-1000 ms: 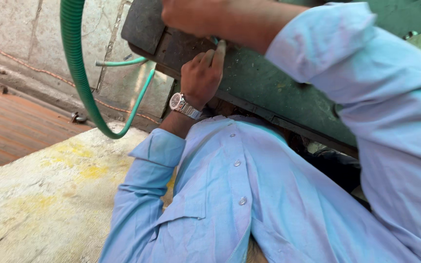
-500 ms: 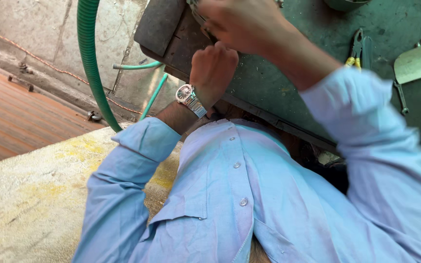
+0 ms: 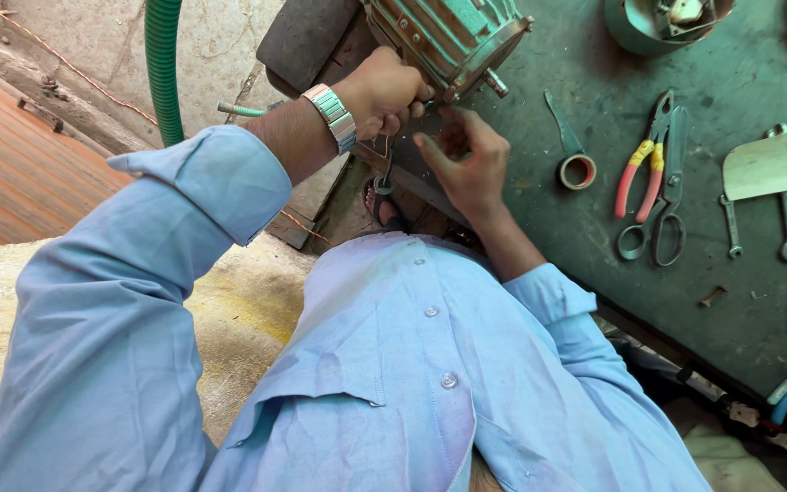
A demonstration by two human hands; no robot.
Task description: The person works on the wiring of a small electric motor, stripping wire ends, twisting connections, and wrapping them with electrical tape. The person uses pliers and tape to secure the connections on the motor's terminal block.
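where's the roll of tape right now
In the head view the roll of tape lies on the green workbench, right of the right hand and left of the red-handled pliers.

Soft even daylight, sharp focus, faint shadows.

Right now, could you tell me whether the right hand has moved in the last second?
Yes. Against the green motor, the right hand has dropped from above the left hand to just below it.

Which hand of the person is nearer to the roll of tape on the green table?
The right hand is nearer: it is just left of the roll of tape, apart from it. The left hand, with the wristwatch, is farther left, at the green motor.
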